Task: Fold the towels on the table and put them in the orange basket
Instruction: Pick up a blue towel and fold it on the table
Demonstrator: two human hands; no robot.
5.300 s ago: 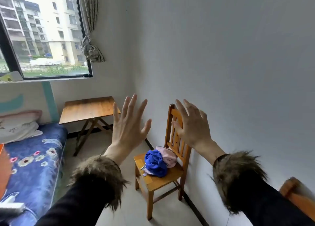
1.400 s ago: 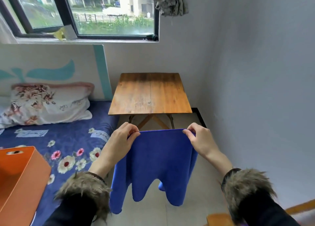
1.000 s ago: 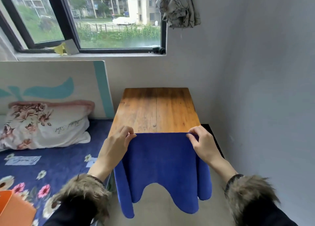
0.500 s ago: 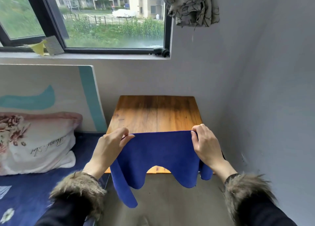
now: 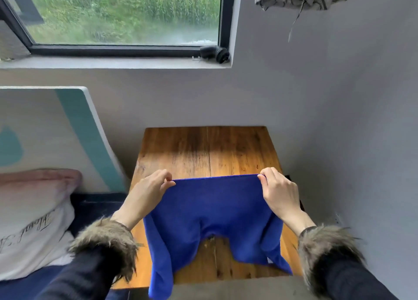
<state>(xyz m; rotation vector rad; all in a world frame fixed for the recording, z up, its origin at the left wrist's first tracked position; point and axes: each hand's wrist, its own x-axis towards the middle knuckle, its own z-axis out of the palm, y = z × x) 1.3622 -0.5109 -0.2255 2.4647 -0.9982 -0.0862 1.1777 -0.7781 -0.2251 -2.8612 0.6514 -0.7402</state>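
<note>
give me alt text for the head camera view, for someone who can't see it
Two hands hold a blue towel by its top corners over a wooden table, the left hand and right hand each with a pinching grip. The towel's lower edge droops, part of it past the table's near edge. A window is above, a pillow at left.

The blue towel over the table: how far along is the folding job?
Early. Nothing looks folded yet. The left hand and right hand each pinch a top corner of the blue towel, holding it spread over the table, lower edge draped. Folding remains, then basketing it; no basket is in view.
</note>
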